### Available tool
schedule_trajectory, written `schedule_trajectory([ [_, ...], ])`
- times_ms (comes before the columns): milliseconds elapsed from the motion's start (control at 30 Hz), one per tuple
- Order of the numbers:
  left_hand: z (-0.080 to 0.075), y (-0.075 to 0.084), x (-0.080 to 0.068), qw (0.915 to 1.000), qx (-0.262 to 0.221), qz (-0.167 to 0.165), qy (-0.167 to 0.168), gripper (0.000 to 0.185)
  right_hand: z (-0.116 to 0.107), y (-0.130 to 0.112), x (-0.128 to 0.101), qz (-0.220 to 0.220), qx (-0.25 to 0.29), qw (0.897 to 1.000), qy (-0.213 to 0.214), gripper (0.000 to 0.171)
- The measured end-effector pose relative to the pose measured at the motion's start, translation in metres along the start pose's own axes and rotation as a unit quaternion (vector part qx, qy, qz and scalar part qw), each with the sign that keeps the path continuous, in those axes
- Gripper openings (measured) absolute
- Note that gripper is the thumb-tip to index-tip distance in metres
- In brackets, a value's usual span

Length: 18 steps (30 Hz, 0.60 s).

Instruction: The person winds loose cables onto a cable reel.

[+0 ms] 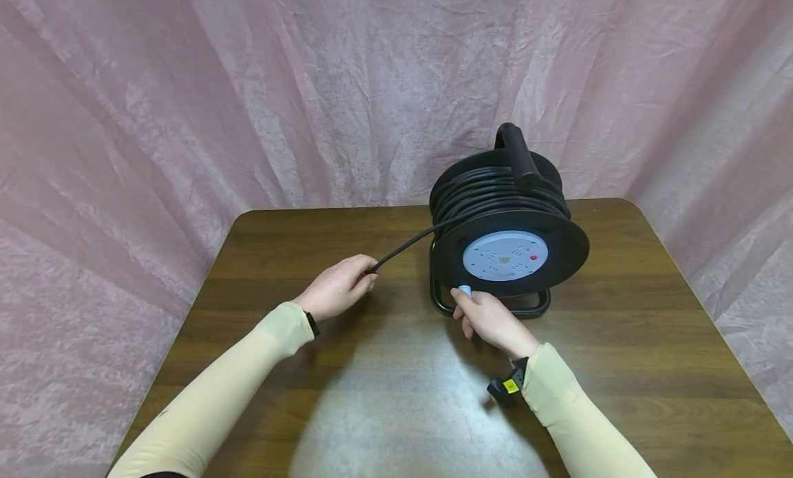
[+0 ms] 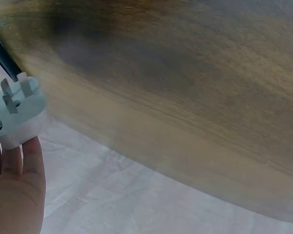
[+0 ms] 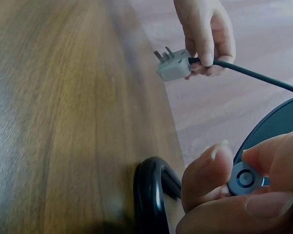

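A black cable reel [image 1: 508,223] with a pale blue socket face [image 1: 504,255] stands on the wooden table [image 1: 396,368], right of centre. My left hand [image 1: 337,285] grips the black cable [image 1: 405,245] at its white plug [image 2: 14,113], which also shows in the right wrist view as the plug [image 3: 173,66]. The cable runs from that hand up to the reel's windings. My right hand [image 1: 489,319] pinches the small light-blue winding knob [image 3: 244,178] at the reel's lower front edge; this knob [image 1: 464,291] peeks out above the fingers [image 3: 207,170].
The reel's black tube stand [image 3: 151,195] rests on the table, and its carry handle [image 1: 517,154] sticks up at the top. Pink cloth [image 1: 248,85] hangs behind and around the table. Bare tabletop lies in front of and left of the reel.
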<state>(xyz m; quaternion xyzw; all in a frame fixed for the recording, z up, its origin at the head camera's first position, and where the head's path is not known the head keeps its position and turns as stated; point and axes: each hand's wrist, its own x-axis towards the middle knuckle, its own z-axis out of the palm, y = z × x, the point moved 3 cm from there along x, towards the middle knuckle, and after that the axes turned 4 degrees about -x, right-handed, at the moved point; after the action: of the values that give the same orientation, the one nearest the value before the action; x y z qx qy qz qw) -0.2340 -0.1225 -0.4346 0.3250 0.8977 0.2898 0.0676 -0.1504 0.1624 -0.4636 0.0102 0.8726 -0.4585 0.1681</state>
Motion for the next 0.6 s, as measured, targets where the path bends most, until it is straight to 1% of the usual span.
schedule_trajectory([
  [233, 0.0, 0.003, 0.004, 0.9997, -0.002, 0.02, 0.012, 0.008, 0.003, -0.006, 0.002, -0.01, 0.006, 1.0, 0.001, 0.058],
  [367, 0.0, 0.003, 0.007, 1.0, -0.003, 0.005, 0.006, 0.013, 0.003, -0.008, 0.003, -0.009, -0.001, 1.0, 0.001, 0.059],
  [500, -0.001, 0.002, 0.008, 0.9998, -0.015, -0.009, 0.005, 0.012, 0.004, -0.013, 0.003, -0.01, -0.004, 1.0, -0.002, 0.059],
  [600, -0.001, 0.002, 0.008, 0.9998, -0.019, -0.002, 0.012, 0.012, 0.004, -0.018, 0.003, -0.015, -0.001, 1.0, -0.004, 0.059],
])
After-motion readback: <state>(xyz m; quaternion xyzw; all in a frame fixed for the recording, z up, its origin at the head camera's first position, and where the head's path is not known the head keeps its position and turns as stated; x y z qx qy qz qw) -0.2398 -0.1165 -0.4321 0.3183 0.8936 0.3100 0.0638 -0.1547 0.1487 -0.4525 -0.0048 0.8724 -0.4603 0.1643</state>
